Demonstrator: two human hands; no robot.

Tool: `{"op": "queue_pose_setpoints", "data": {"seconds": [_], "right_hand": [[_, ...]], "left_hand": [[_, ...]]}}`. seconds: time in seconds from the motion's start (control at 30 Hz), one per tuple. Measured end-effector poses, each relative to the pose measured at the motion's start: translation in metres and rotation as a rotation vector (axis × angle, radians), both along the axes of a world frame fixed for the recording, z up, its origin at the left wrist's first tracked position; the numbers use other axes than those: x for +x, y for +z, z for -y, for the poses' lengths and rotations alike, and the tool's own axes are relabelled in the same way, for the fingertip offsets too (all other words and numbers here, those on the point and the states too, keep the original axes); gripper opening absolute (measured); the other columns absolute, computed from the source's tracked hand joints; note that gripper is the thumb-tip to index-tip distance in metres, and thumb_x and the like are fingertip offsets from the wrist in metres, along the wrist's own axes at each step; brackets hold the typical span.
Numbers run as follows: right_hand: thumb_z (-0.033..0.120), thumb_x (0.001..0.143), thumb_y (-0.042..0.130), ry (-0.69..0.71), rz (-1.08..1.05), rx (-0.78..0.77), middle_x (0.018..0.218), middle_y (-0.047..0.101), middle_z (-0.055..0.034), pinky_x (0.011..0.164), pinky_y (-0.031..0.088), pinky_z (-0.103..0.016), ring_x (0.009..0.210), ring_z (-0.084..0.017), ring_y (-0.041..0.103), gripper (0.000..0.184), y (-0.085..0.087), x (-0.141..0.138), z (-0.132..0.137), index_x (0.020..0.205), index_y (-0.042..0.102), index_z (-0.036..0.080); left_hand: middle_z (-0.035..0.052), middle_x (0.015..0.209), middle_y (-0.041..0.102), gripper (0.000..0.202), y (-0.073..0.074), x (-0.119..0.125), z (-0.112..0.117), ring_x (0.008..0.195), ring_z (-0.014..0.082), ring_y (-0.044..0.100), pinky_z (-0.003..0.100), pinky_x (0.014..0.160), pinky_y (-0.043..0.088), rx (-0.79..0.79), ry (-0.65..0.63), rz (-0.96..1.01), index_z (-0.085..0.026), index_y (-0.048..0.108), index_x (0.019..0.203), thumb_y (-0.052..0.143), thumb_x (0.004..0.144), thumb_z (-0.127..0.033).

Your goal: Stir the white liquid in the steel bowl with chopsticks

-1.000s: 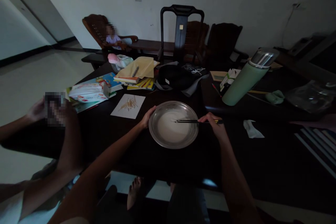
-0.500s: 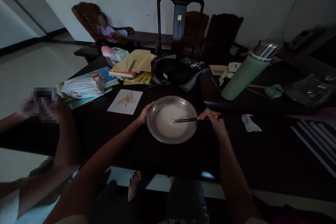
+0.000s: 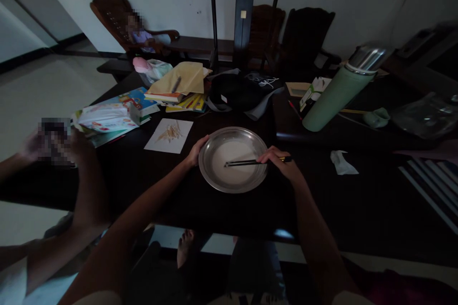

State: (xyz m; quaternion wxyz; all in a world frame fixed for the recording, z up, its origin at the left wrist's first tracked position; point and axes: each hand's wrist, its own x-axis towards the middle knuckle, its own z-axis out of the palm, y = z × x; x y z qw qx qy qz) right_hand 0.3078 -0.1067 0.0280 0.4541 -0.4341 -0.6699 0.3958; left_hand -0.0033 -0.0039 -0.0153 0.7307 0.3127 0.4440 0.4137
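A round metal plate (image 3: 211, 178) with a white mass spread in it sits on the dark table (image 3: 358, 205) in front of me. My left hand (image 3: 196, 150) is curled on the plate's left rim. My right hand (image 3: 278, 162) is closed on a pair of dark chopsticks (image 3: 243, 163), which lie almost level with their tips over the plate's middle-left. A white sheet with a small heap of toothpicks (image 3: 170, 132) lies left of the plate.
Another person's hands (image 3: 67, 145) hold a phone at the left edge. Books (image 3: 114, 116), a yellow envelope (image 3: 186, 78), a black cap (image 3: 232, 93), a green thermos (image 3: 336, 95), a crumpled tissue (image 3: 341, 163) and a plastic bag (image 3: 425, 116) lie about the table. Chairs stand behind.
The chopstick tips have slid left across the plate. My right hand has moved a little left with them. My left hand stays on the rim.
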Motion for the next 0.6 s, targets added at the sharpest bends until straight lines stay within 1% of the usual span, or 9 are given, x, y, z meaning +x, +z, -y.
{"op": "queue_pose_setpoints", "data": {"seconds": [0.07, 0.13, 0.2, 0.27, 0.33, 0.4, 0.47, 0.53, 0.6], "right_hand": [[0.046, 0.091, 0.052, -0.037, 0.014, 0.017, 0.086, 0.075, -0.0018, 0.087, 0.048, -0.038, 0.091, -0.021, 0.066, 0.033, -0.0009, -0.0004, -0.0011, 0.075, 0.073, 0.026], [0.046, 0.092, 0.051, -0.132, -0.048, 0.039, 0.08, 0.075, -0.0011, 0.084, 0.049, -0.037, 0.083, -0.02, 0.067, 0.036, -0.0023, 0.0025, -0.0019, 0.07, 0.072, 0.026], [0.046, 0.093, 0.049, -0.177, -0.118, 0.041, 0.07, 0.072, -0.0001, 0.079, 0.049, -0.036, 0.073, -0.018, 0.066, 0.042, -0.0025, 0.0044, -0.0015, 0.063, 0.069, 0.025], [0.045, 0.094, 0.047, -0.123, -0.116, 0.02, 0.069, 0.072, -0.0001, 0.078, 0.049, -0.036, 0.072, -0.018, 0.066, 0.043, -0.0006, 0.0022, 0.0001, 0.062, 0.069, 0.025], [0.043, 0.093, 0.049, -0.031, -0.042, -0.001, 0.077, 0.074, -0.001, 0.083, 0.049, -0.036, 0.081, -0.019, 0.067, 0.038, 0.002, -0.0025, 0.0013, 0.068, 0.071, 0.025], [0.044, 0.092, 0.052, -0.023, 0.015, 0.012, 0.083, 0.075, -0.0018, 0.087, 0.048, -0.037, 0.089, -0.02, 0.066, 0.033, 0.0034, -0.005, 0.0012, 0.073, 0.073, 0.026], [0.046, 0.091, 0.052, -0.112, -0.007, 0.041, 0.081, 0.074, -0.0022, 0.087, 0.048, -0.038, 0.087, -0.02, 0.066, 0.035, 0.0027, -0.0028, 0.0002, 0.072, 0.072, 0.025], [0.049, 0.092, 0.05, -0.211, -0.084, 0.053, 0.073, 0.073, -0.0022, 0.082, 0.049, -0.038, 0.078, -0.02, 0.066, 0.042, 0.0011, 0.0016, -0.0005, 0.064, 0.069, 0.024], [0.049, 0.092, 0.048, -0.216, -0.136, 0.04, 0.067, 0.071, -0.0021, 0.078, 0.05, -0.037, 0.071, -0.019, 0.065, 0.046, 0.0003, 0.0033, -0.0001, 0.059, 0.067, 0.024]], "left_hand": [[0.0033, 0.068, 0.069, 0.036, -0.001, 0.0, -0.0004, 0.064, 0.0196, 0.065, 0.027, 0.059, 0.047, -0.007, 0.016, -0.003, -0.013, 0.073, 0.101, 0.065, 0.082, -0.043], [0.0031, 0.066, 0.069, 0.036, -0.0006, 0.0003, 0.0, 0.063, 0.0196, 0.064, 0.027, 0.059, 0.048, -0.013, 0.011, -0.004, -0.013, 0.073, 0.099, 0.065, 0.082, -0.043], [0.0034, 0.067, 0.069, 0.037, 0.0007, 0.0007, 0.0007, 0.066, 0.0205, 0.065, 0.027, 0.06, 0.048, -0.002, -0.004, -0.005, -0.013, 0.073, 0.1, 0.065, 0.082, -0.043], [0.0041, 0.071, 0.07, 0.037, 0.0021, 0.0009, 0.0014, 0.07, 0.0216, 0.066, 0.027, 0.059, 0.047, 0.009, -0.011, -0.004, -0.013, 0.072, 0.103, 0.064, 0.082, -0.043], [0.0046, 0.073, 0.071, 0.037, 0.0028, 0.0009, 0.0018, 0.072, 0.0221, 0.067, 0.026, 0.058, 0.047, 0.012, -0.012, 0.0, -0.013, 0.072, 0.104, 0.063, 0.083, -0.042], [0.0046, 0.071, 0.07, 0.037, 0.0029, 0.0007, 0.0022, 0.071, 0.0223, 0.067, 0.026, 0.058, 0.047, 0.008, -0.021, 0.003, -0.013, 0.071, 0.104, 0.063, 0.083, -0.042], [0.0046, 0.071, 0.07, 0.038, 0.0031, 0.0003, 0.0026, 0.07, 0.0226, 0.067, 0.027, 0.059, 0.048, 0.011, -0.039, 0.007, -0.013, 0.071, 0.105, 0.062, 0.084, -0.043], [0.0048, 0.071, 0.07, 0.039, 0.0038, 0.0004, 0.0029, 0.07, 0.0228, 0.067, 0.028, 0.06, 0.049, 0.005, -0.042, 0.007, -0.012, 0.071, 0.106, 0.062, 0.084, -0.044], [0.0049, 0.072, 0.071, 0.038, 0.0049, 0.0009, 0.003, 0.071, 0.0227, 0.067, 0.028, 0.06, 0.05, -0.01, -0.03, 0.006, -0.012, 0.071, 0.106, 0.061, 0.085, -0.042]]}}
